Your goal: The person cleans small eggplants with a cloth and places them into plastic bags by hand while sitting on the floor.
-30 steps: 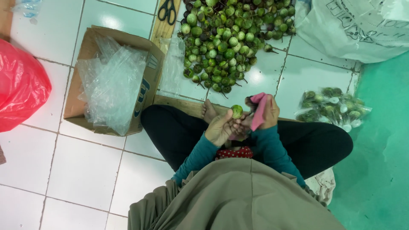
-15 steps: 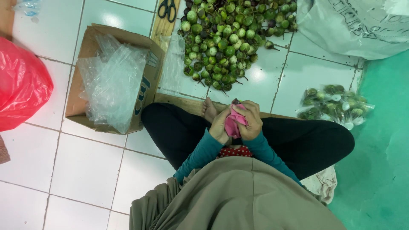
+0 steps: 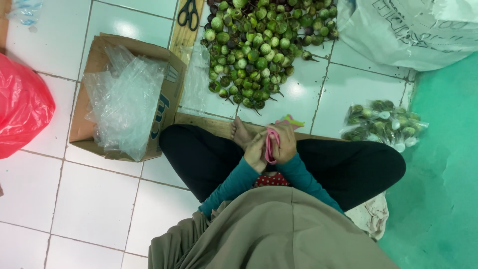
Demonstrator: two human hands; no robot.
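I sit cross-legged on a tiled floor with both hands pressed together over my lap. My left hand (image 3: pixel 255 151) and my right hand (image 3: pixel 286 144) close around a pink object (image 3: pixel 270 144) from either side. A green and pink tip (image 3: pixel 294 121) sticks out past my right hand. What else sits between my palms is hidden. A pile of small round green fruits (image 3: pixel 259 45) lies on the floor just beyond my bare foot (image 3: pixel 240 132).
A cardboard box (image 3: pixel 162 112) full of clear plastic bags stands to my left, with a red plastic bag (image 3: pixel 20 107) further left. Scissors (image 3: pixel 188 12) lie on a wooden board. A white sack (image 3: pixel 413 30) and a clear bag of fruits (image 3: pixel 383 124) lie at the right.
One second ago my left hand held a green fruit apart from the pink object in my right. Both hands have since closed together, and the fruit is out of sight.
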